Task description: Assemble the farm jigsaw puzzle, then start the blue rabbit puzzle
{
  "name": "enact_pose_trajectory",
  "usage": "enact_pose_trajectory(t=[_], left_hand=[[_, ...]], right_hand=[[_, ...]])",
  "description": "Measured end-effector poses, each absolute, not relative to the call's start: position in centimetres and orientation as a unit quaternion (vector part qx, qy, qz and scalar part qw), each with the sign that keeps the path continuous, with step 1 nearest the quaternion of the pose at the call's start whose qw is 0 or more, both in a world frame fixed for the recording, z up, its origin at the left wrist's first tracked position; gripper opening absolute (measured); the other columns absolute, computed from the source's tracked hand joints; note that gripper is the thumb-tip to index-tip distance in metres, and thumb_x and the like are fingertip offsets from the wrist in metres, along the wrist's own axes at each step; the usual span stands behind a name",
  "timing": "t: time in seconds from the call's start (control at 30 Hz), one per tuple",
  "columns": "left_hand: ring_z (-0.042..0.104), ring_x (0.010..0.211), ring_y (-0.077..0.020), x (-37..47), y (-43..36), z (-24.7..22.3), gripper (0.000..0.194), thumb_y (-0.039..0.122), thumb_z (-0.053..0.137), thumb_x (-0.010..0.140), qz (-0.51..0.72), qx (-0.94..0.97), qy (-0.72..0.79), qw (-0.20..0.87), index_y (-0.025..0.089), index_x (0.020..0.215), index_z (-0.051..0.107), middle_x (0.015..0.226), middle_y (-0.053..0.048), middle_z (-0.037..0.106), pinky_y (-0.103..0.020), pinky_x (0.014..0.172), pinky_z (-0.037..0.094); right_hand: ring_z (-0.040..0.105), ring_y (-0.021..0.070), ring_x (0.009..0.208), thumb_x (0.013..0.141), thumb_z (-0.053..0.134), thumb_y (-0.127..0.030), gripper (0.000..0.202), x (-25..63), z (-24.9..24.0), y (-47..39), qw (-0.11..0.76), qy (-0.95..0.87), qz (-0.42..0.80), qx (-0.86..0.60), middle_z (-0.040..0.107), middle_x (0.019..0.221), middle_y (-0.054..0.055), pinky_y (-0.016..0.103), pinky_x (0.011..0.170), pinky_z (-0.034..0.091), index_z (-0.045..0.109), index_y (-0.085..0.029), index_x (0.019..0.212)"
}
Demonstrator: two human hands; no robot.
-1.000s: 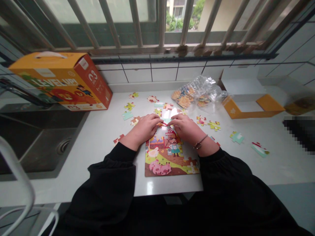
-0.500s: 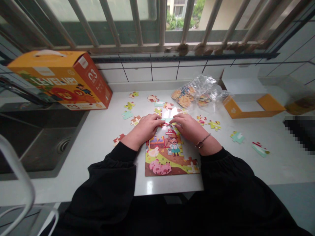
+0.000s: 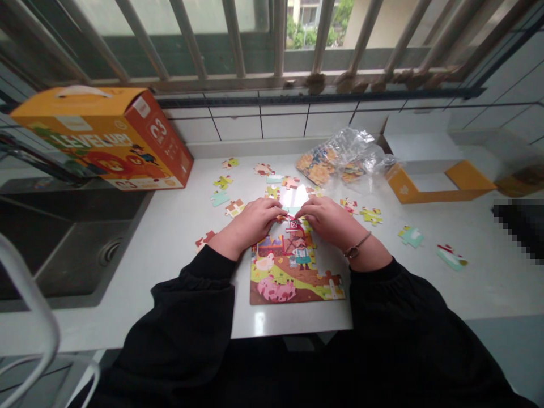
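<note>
A partly joined farm puzzle (image 3: 278, 269) lies on the white counter in front of me, showing a pink pig, a hen, a farmer and a red barn. At its upper edge, my left hand (image 3: 258, 220) and my right hand (image 3: 326, 220) face each other with fingers curled inward. Between the fingertips, just above the barn, is a light green puzzle piece (image 3: 293, 211); both hands touch it, the right one with its fingers closed together at the piece's right side. The left fingertips rest at its left side, near a small reddish piece.
Several loose pieces (image 3: 411, 236) are scattered around the puzzle. A clear bag of pieces (image 3: 323, 165) and an opened orange box (image 3: 402, 184) lie at the back right. An orange carton (image 3: 97, 139) stands at the back left beside the dark sink (image 3: 76, 243).
The light green piece between my hands has shifted slightly down toward the barn. My right wrist has moved a little to the right; the left hand has barely moved.
</note>
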State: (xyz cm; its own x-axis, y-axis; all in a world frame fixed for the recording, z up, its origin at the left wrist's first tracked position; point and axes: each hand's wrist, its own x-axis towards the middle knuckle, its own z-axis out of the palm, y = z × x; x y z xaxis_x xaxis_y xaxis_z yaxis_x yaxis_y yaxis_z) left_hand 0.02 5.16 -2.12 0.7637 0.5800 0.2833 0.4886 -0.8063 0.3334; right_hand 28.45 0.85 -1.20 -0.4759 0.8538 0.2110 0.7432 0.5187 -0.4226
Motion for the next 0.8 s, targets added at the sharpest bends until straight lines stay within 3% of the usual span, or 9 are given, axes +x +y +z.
enact_pose_trajectory(t=[0.2, 0.8], left_hand=[[0.069, 0.125, -0.0276, 0.01, 5.19, -2.15, 0.031, 0.016, 0.06, 0.111, 0.184, 0.931, 0.292, 0.122, 0.027, 0.133, 0.08, 0.137, -0.011, 0.076, -0.049, 0.11, 0.058], [0.071, 0.128, -0.0253, -0.35, 4.87, -1.6, 0.026, 0.019, 0.061, 0.113, 0.189, 0.928, 0.286, 0.145, 0.025, 0.132, 0.078, 0.139, -0.009, 0.077, -0.049, 0.115, 0.057]], right_hand=[[0.072, 0.0245, 0.106, 0.101, 0.066, -0.005, 0.036, 28.17, -0.94, 0.64, 0.193, -0.848, 0.145, -0.472, 0.078, 0.116, 0.009, 0.039, 0.099, 0.057, 0.09, -0.03, 0.113], [0.07, 0.0235, 0.104, 0.099, 0.079, -0.015, 0.017, 27.72, -1.28, 0.71, 0.214, -0.852, 0.147, -0.454, 0.076, 0.111, 0.008, 0.039, 0.097, 0.056, 0.09, -0.027, 0.105]])
